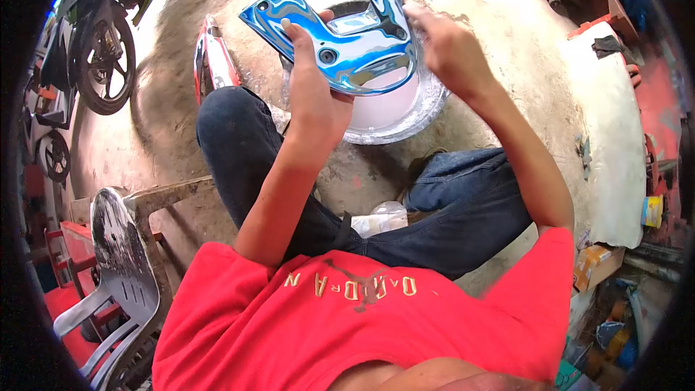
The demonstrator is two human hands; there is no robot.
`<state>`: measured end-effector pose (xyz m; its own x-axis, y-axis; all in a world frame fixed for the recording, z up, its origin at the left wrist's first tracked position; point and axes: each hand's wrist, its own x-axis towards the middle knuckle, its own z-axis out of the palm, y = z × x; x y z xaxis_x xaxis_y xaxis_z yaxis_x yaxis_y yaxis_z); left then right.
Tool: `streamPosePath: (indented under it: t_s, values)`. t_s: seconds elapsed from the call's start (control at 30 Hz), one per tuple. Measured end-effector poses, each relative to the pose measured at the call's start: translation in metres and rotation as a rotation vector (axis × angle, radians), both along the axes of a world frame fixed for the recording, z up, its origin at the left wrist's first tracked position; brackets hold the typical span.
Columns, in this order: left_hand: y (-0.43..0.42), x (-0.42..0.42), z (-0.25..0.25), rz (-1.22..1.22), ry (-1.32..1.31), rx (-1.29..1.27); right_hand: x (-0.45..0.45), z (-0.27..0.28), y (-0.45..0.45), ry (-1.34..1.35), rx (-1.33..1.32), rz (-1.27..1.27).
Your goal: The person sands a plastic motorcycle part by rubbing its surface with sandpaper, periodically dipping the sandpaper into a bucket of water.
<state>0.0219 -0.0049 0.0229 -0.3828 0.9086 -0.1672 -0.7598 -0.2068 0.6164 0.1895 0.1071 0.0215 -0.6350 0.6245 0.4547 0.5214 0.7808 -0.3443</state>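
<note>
A glossy blue, white and silver panel (369, 58), shaped like a motorcycle fairing piece with screw holes, is tilted up in front of me. My left hand (318, 98) grips its lower left side, thumb on the face and fingers behind. At the panel's right edge is my right hand (455, 54), with curled, slightly blurred fingers; whatever they pinch, if anything, is hidden. Beneath the panel stands a round tub (380, 134) with whitish liquid inside and a wet, pale-smeared rim. The panel covers part of it.
A red and white panel (213, 61) lies left of the tub. Parked motorcycles (105, 58) stand at the upper left. A worn chair (127, 261) is at the lower left. A pale sheet (608, 137), a yellow can (652, 211) and a cardboard box (594, 266) are on the right.
</note>
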Motion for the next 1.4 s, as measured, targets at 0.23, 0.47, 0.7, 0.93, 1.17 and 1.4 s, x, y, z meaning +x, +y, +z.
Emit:
streamPosePath:
  t_s: [0.23, 0.47, 0.7, 0.93, 1.17, 1.4]
  values:
    - [0.003, -0.007, 0.0, -0.009, 0.018, 0.031, -0.012, 0.007, -0.025, 0.044, 0.125, 0.199]
    - [0.003, -0.009, 0.001, -0.02, 0.06, -0.008, -0.024, 0.02, -0.065, 0.076, 0.208, 0.446]
    - [0.002, -0.008, 0.008, -0.091, 0.02, -0.004, -0.012, 0.013, -0.04, 0.103, 0.049, 0.218]
    - [-0.003, -0.003, 0.009, -0.094, 0.006, 0.023, -0.004, 0.015, -0.017, 0.039, 0.064, 0.111]
    - [0.003, -0.003, -0.004, -0.11, 0.107, 0.061, -0.02, 0.014, -0.038, 0.084, 0.359, 0.357]
    - [0.001, 0.001, -0.001, -0.103, 0.215, 0.11, -0.025, 0.021, -0.059, 0.09, 0.27, 0.318]
